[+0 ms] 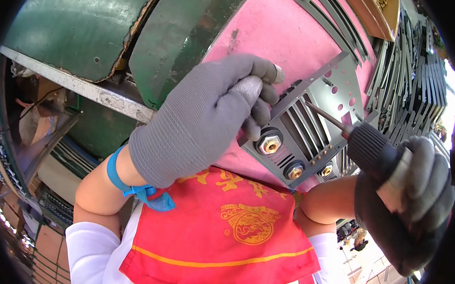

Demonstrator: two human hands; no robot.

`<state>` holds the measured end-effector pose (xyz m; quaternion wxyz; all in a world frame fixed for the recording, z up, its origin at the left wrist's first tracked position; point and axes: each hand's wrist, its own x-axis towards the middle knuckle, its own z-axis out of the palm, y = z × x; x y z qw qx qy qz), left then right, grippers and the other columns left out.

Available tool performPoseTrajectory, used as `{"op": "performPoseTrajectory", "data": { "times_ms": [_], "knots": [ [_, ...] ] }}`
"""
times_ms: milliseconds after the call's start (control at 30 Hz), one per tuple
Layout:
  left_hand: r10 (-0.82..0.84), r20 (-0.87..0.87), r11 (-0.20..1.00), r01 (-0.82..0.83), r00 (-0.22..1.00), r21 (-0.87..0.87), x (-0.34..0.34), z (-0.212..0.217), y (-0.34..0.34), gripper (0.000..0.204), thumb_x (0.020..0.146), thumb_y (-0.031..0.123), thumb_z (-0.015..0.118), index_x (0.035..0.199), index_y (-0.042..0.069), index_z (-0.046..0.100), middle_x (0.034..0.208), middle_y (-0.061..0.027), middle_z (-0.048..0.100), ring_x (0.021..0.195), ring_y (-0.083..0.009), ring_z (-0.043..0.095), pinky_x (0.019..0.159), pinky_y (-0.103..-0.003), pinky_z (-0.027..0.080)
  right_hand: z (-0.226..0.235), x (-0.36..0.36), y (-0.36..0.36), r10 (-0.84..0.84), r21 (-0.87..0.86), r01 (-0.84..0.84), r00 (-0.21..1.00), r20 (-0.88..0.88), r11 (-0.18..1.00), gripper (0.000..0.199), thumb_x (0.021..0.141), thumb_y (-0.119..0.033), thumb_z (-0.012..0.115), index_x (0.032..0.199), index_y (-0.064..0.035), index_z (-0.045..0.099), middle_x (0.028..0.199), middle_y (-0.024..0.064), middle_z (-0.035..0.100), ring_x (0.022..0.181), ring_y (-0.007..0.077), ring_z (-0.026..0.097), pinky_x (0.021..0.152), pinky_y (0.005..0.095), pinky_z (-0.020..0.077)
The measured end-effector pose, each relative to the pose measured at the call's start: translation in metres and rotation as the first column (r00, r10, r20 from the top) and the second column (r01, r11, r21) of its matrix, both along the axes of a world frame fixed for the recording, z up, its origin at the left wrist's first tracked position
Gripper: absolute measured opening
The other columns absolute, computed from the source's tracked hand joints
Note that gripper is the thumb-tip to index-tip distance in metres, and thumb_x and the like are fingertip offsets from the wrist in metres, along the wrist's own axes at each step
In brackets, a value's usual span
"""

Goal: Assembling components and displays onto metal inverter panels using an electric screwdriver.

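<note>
My left hand [196,110], in a grey knit glove, is closed with curled fingers beside the near left edge of a slotted grey metal panel [346,71]. Whatever those fingers may pinch is hidden. An electric screwdriver [372,148] with a black ribbed collar is gripped in my right hand [413,201], gloved in darker grey. Its long thin bit points left over the panel's slots; whether the tip touches metal I cannot tell. A brass fitting with a hex nut [269,144] sits at the panel's lower left, with another brass fitting [295,171] further along that edge.
Pink sheeting [278,25] covers the work surface under the panel. Grey metal strips [334,20] lie at the far side. Stacked metal parts [418,84] crowd the right, near a cardboard box [378,14]. Green boards [80,24] and a metal rail [78,82] are on the left.
</note>
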<state>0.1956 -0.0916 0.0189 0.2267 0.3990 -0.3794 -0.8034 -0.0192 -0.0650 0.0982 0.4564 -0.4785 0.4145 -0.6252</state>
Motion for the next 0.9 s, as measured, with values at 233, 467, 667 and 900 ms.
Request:
{"op": "performPoseTrajectory", "data": {
  "times_ms": [233,467,667,900],
  "knots": [
    [-0.020,-0.130,0.971,0.050,0.991,0.235,-0.016,-0.001,-0.014,0.034,0.100,0.023,0.052,0.124,0.000,0.057,0.089,-0.0058,0.063,0.070,-0.0074,0.057,0.060,-0.021,0.046,0.002,0.023,-0.001,-0.035,-0.044,0.036,0.999,0.024,0.998,0.018,0.077,-0.021,0.058,0.069,-0.0130,0.043,0.073,0.0002,0.043,0.058,0.0096,0.039,0.061,0.0283,0.0293],
    [0.189,-0.206,0.942,-0.118,0.960,0.313,-0.022,-0.004,-0.007,0.038,0.098,0.033,0.057,0.116,0.000,0.060,0.084,-0.0013,0.063,0.059,-0.0039,0.052,0.052,-0.019,0.040,0.005,0.026,-0.005,-0.045,-0.079,0.049,0.997,0.057,0.996,0.018,0.075,-0.021,0.058,0.070,-0.0130,0.043,0.072,-0.0001,0.043,0.058,0.0094,0.039,0.062,0.0279,0.0300],
    [0.039,-0.307,0.912,0.092,0.951,0.400,-0.016,-0.005,-0.008,0.046,0.099,0.044,0.051,0.110,0.000,0.063,0.078,0.0029,0.060,0.055,-0.0008,0.042,0.049,-0.017,0.034,0.007,0.029,-0.003,-0.051,-0.092,0.059,0.995,0.086,0.994,0.018,0.074,-0.020,0.059,0.070,-0.0129,0.043,0.072,-0.0003,0.043,0.058,0.0093,0.040,0.062,0.0275,0.0307],
    [-0.003,-0.239,0.905,0.105,0.971,0.412,-0.017,-0.004,-0.005,0.054,0.097,0.052,0.049,0.111,0.001,0.063,0.075,0.0055,0.055,0.053,0.0001,0.039,0.046,-0.014,0.030,0.014,0.026,0.004,-0.050,-0.104,0.064,0.991,0.127,0.993,0.018,0.073,-0.020,0.059,0.070,-0.0128,0.042,0.071,-0.0006,0.043,0.058,0.0091,0.041,0.063,0.0271,0.0314]
  ]
}}
